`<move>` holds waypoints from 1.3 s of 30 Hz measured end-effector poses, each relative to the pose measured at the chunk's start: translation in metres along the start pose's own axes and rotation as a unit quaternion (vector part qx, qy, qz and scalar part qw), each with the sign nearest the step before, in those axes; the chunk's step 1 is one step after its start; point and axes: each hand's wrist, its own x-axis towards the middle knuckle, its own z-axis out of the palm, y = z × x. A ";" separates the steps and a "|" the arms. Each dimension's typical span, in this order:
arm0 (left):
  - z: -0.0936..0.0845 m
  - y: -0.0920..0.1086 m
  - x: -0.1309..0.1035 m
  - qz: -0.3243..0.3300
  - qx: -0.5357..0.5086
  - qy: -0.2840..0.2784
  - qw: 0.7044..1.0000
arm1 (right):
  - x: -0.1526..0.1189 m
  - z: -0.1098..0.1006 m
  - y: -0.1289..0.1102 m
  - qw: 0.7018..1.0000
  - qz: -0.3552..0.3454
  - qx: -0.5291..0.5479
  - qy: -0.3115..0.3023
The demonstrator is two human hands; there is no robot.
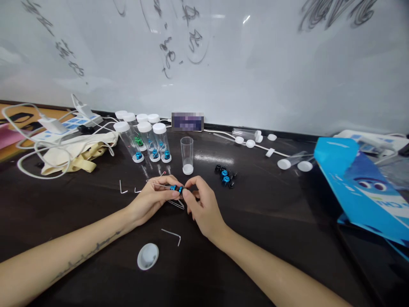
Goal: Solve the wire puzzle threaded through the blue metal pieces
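Observation:
Both hands meet over the dark table around a small blue-and-black metal part [177, 189]. My left hand [152, 198] pinches its left side between thumb and fingers. A thin bent wire [158, 183] with a small red tip extends from that grip, and more wire loops hang below. My right hand [203, 202] is closed on the part's right end with thumb and forefinger. Just beyond the hands stands an uncapped clear tube [187, 151] with a white base. Several blue and black parts [225, 175] lie in a pile to the right.
Several capped tubes [145, 138] with blue or green parts stand at the back left. Hex keys [172, 234] and a white cap [148, 256] lie nearby. Cables and a cream cloth bag [76, 151] are left. A blue bag [358, 183] sits right, below a whiteboard [255, 64].

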 end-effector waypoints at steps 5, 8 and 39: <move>0.001 0.000 0.000 -0.001 0.001 -0.004 1.000 | 0.001 -0.001 -0.001 0.999 0.003 -0.023 -0.039; 0.001 0.000 0.001 0.001 0.004 -0.006 1.000 | 0.000 0.001 0.001 0.999 -0.006 -0.023 -0.025; -0.002 -0.001 0.000 0.008 0.007 0.001 1.000 | -0.001 0.001 0.003 0.999 0.001 0.024 -0.025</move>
